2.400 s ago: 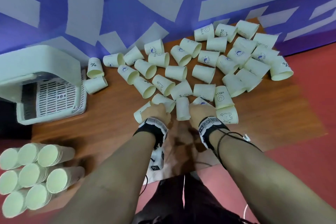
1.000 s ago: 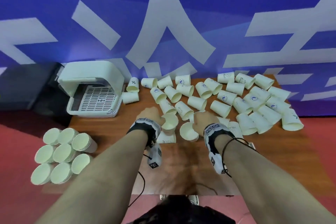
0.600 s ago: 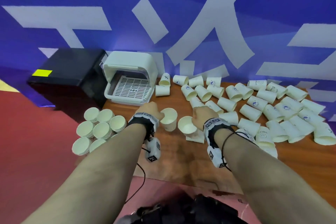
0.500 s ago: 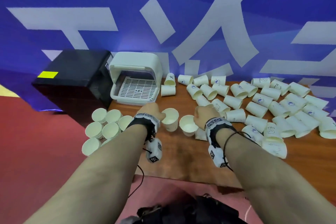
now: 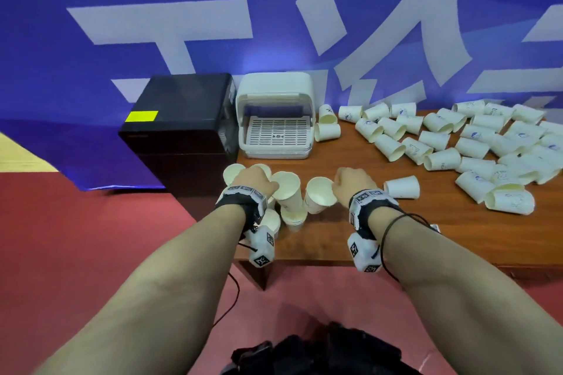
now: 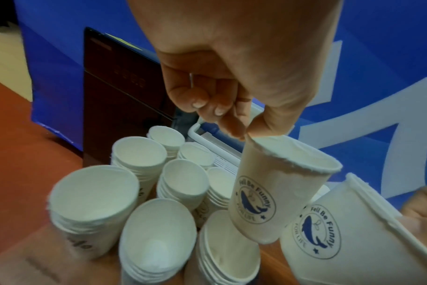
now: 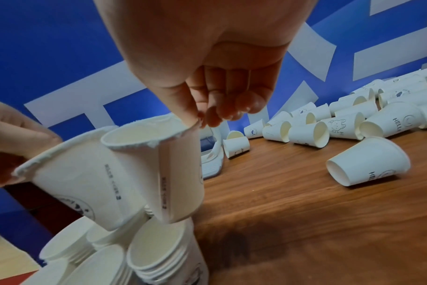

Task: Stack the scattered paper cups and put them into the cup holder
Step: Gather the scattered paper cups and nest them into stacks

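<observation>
My left hand (image 5: 259, 179) pinches the rim of an upright white paper cup (image 5: 288, 189) with a blue whale logo (image 6: 254, 200). My right hand (image 5: 350, 184) pinches the rim of a second cup (image 5: 320, 198), tilted left against the first. Thumb and fingertip of the left hand (image 6: 246, 129) and of the right hand (image 7: 197, 117) meet on the rims. Both cups hang just above several upright cup stacks (image 6: 93, 202) at the table's left end, also seen as stacks (image 7: 159, 250). The white cup holder (image 5: 275, 91) stands open behind them. Many loose cups (image 5: 457, 137) lie scattered on the right.
A black box (image 5: 182, 125) stands left of the holder, beside the wooden table (image 5: 365, 231). One cup (image 5: 400, 188) lies on its side just right of my right hand. A blue banner covers the wall behind. Red floor lies below the table's front edge.
Each hand has picked a cup out of the scattered pile, lifted it and carried it left. The cups now hang over the stacks at the table's left end.
</observation>
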The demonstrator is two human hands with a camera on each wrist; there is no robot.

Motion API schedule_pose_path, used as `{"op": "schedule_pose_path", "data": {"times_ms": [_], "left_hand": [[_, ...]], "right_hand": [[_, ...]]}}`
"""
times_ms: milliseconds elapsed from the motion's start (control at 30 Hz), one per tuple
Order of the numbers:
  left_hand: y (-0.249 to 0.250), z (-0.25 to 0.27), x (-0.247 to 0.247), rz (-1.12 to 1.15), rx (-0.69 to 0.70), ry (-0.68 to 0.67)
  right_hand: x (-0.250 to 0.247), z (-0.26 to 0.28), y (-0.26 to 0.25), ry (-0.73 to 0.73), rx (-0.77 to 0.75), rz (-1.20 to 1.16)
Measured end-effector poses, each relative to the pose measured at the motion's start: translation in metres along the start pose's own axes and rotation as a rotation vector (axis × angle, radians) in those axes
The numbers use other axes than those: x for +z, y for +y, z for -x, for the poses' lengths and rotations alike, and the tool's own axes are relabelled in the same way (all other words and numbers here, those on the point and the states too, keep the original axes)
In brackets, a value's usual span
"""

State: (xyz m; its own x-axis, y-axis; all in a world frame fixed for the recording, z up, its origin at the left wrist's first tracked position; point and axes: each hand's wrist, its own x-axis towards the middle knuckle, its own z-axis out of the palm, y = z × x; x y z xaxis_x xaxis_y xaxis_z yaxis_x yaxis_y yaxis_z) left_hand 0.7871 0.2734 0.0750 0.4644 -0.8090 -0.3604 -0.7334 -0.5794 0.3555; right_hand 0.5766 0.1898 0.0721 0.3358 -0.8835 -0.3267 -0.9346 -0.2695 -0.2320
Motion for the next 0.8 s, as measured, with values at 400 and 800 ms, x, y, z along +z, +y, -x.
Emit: {"op": "schedule_pose_path", "data": {"times_ms": [400, 800], "left_hand": [[-0.1, 0.037, -0.026, 0.191, -0.242, 0.165], [-0.131, 0.037, 0.003, 0.284, -0.335, 0.146]], "right_hand": [[0.031, 0.014, -0.081, -0.045, -0.17, -0.063], [0.063, 0.024, -0.095, -0.033, -0.085, -0.112]]}}
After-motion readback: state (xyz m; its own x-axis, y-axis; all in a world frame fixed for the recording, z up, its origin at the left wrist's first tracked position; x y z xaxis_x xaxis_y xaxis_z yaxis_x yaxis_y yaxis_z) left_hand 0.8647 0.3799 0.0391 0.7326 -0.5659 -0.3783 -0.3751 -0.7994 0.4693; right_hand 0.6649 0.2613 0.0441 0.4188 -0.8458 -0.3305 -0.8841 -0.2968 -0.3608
